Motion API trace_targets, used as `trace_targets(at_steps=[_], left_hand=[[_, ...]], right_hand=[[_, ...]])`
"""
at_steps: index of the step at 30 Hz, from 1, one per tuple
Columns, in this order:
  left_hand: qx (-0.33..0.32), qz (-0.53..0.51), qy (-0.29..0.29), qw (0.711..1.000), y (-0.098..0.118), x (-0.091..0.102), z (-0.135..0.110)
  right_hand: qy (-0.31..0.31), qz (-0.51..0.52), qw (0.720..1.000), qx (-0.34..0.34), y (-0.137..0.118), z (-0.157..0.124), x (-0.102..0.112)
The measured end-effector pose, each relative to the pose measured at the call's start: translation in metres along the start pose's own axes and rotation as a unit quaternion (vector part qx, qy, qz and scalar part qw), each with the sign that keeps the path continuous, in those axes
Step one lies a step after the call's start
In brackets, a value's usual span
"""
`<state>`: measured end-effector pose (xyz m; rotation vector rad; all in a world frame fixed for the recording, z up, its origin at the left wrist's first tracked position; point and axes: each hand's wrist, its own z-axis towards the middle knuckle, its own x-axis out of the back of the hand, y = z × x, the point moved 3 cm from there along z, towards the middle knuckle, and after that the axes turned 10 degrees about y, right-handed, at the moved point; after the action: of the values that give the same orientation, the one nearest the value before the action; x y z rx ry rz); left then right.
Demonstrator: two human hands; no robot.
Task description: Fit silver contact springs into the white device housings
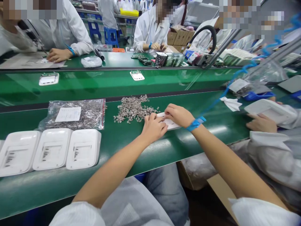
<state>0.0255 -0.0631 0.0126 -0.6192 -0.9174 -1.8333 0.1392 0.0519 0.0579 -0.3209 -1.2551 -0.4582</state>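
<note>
A white plastic cover (171,124) lies on the green bench (122,141) under both my hands. My left hand (154,127) rests on its left end with the fingers curled and pressed on it. My right hand (179,115), with a blue strap at the wrist, lies over its top edge, fingers bent down onto it. Just left of my hands sits a loose pile of small metal parts (134,109).
Three white covers (50,150) lie in a row at the near left, behind them a clear bag of metal parts (75,114). Two covers (48,78) ride the green belt beyond. A co-worker's hand (261,123) holds a white cover at right. People work across the belt.
</note>
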Motion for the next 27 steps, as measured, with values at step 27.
trace_targets(at_steps=[27], left_hand=[[-0.067, 0.072, 0.023, 0.995, 0.008, -0.002, -0.004]], right_hand=[[0.123, -0.02, 0.984, 0.128, -0.006, -0.041, -0.001]])
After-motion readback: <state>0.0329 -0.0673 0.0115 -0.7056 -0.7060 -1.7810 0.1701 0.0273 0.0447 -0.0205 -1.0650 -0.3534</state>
